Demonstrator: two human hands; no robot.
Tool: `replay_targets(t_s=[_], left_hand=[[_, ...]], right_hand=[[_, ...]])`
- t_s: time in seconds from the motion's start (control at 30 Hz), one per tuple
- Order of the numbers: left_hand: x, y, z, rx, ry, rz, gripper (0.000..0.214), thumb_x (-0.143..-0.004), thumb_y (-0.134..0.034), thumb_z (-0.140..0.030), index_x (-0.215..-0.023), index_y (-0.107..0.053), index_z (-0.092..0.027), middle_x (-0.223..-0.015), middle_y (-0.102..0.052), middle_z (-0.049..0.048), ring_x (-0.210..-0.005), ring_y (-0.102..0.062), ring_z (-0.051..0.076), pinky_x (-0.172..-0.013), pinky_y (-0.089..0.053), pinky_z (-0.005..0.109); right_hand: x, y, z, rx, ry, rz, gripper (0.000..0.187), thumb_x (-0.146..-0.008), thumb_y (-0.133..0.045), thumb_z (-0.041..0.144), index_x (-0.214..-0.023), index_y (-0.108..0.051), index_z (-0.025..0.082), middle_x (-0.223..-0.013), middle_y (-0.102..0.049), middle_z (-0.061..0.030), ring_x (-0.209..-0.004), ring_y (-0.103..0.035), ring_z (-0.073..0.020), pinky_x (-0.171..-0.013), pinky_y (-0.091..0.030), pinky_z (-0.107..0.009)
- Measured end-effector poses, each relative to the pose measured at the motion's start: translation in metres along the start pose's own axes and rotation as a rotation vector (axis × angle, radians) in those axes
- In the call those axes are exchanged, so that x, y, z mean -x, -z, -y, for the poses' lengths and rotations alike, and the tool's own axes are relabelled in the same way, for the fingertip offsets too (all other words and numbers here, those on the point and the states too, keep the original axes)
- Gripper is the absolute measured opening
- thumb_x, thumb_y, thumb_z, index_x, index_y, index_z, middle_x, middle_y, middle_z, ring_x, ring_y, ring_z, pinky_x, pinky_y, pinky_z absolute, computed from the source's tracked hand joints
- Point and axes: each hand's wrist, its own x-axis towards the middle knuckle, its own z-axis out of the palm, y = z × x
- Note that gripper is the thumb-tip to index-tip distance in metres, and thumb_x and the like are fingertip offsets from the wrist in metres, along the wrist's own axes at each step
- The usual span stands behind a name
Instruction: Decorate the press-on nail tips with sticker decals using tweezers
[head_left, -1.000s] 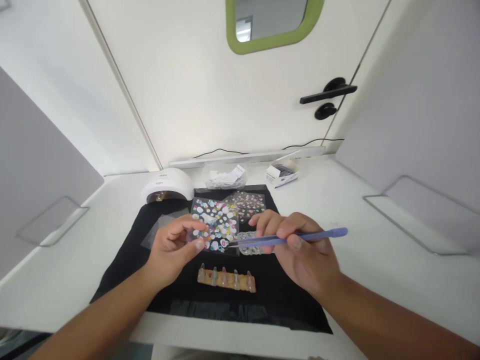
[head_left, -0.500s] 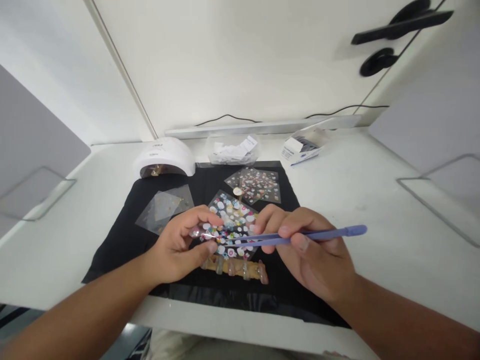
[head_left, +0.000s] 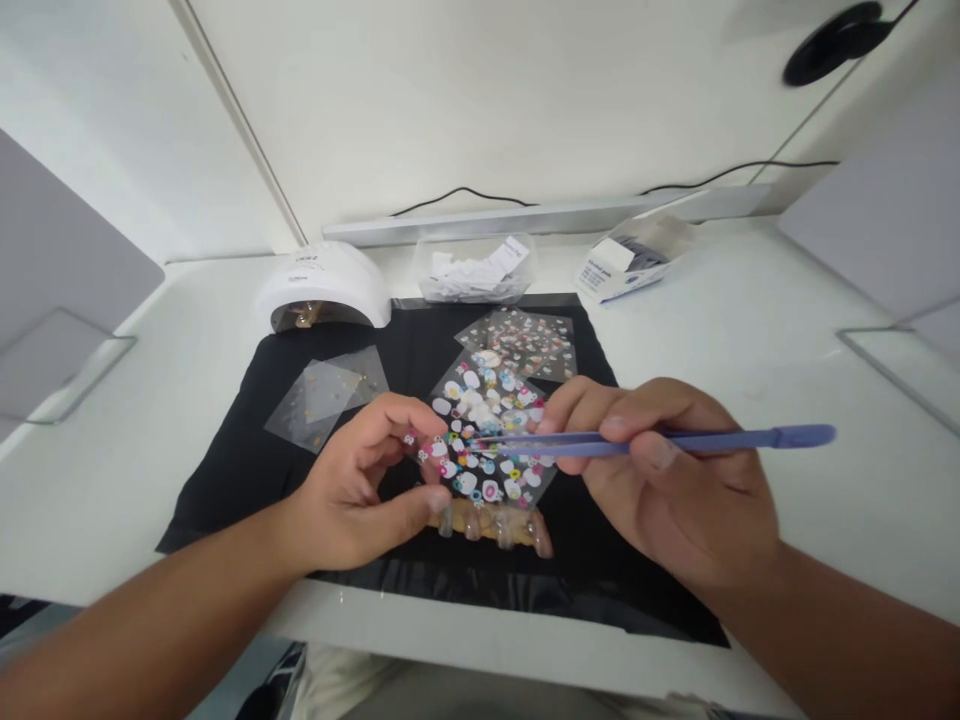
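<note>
A clear nail sticker sheet (head_left: 491, 490) with white and colourful designs lies tilted over the black mat. My left hand (head_left: 367, 480) is curved round the sheet's left edge, with thumb and forefinger apart at the front and other fingers partly seen behind the film. Purple tweezers (head_left: 720, 438) are pinched in my right hand (head_left: 660, 470); their thin tips meet the sheet near its middle. Whether a sticker is between the tips is too small to tell. Just below the sheet, several clear false nails (head_left: 504, 527) sit along a tan strip (head_left: 487, 520), partly hidden by my left thumb.
A black mat (head_left: 225, 480) covers part of the white table (head_left: 750, 330). More sticker sheets lie at left (head_left: 319, 400) and back right (head_left: 544, 335). Behind stand a white nail lamp (head_left: 322, 275), a clear tub of white pieces (head_left: 476, 275) and an opened alcohol pad box (head_left: 626, 265).
The view has shifted slightly. The tweezer tips have moved up a little on the sheet, and my left thumb and forefinger are farther apart.
</note>
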Motion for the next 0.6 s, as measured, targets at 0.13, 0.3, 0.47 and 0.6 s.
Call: replay_targets(t_s=[0.13, 0.3, 0.47, 0.6], left_hand=[[-0.0002, -0.0006, -0.0002, 0.015, -0.02, -0.039, 0.04, -0.087, -0.07, -0.009, -0.119, -0.056, -0.027, -0.093, -0.058, -0.001, -0.078, -0.058, 0.01, -0.076, -0.05, 0.019], [-0.0014, -0.0007, 0.0001, 0.025, -0.018, -0.053, 0.041, -0.086, -0.072, -0.009, -0.12, -0.056, -0.028, -0.093, -0.058, -0.0012, -0.079, -0.058, 0.01, -0.077, -0.05, 0.019], [-0.0018, -0.001, -0.0003, 0.028, -0.031, -0.041, 0.041, -0.087, -0.071, -0.009, -0.12, -0.055, -0.027, -0.093, -0.058, -0.0011, -0.079, -0.058, 0.01, -0.077, -0.05, 0.019], [-0.0011, -0.0007, -0.0003, 0.021, -0.025, -0.044, 0.042, -0.087, -0.07, -0.009, -0.121, -0.055, -0.028, -0.093, -0.059, -0.001, -0.08, -0.058, 0.009, -0.079, -0.05, 0.019]], right_hand=[[0.0015, -0.0012, 0.0, 0.015, 0.002, -0.016, 0.012, -0.095, -0.065, 0.027, -0.095, -0.076, 0.023, -0.07, -0.073, -0.0007, -0.073, -0.065, -0.0168, -0.081, -0.054, -0.033], [0.0017, -0.0009, -0.0014, 0.015, -0.006, -0.016, 0.012, -0.095, -0.064, 0.028, -0.096, -0.076, 0.024, -0.07, -0.073, -0.0007, -0.078, -0.066, -0.0174, -0.084, -0.054, -0.034], [0.0003, -0.0017, -0.0003, 0.022, -0.002, 0.015, 0.012, -0.095, -0.064, 0.026, -0.096, -0.076, 0.023, -0.072, -0.072, -0.0014, -0.075, -0.065, -0.0164, -0.08, -0.055, -0.033], [0.0005, -0.002, 0.0011, 0.036, 0.007, 0.008, 0.012, -0.095, -0.065, 0.027, -0.096, -0.076, 0.024, -0.071, -0.072, -0.0012, -0.073, -0.065, -0.0169, -0.077, -0.056, -0.034]])
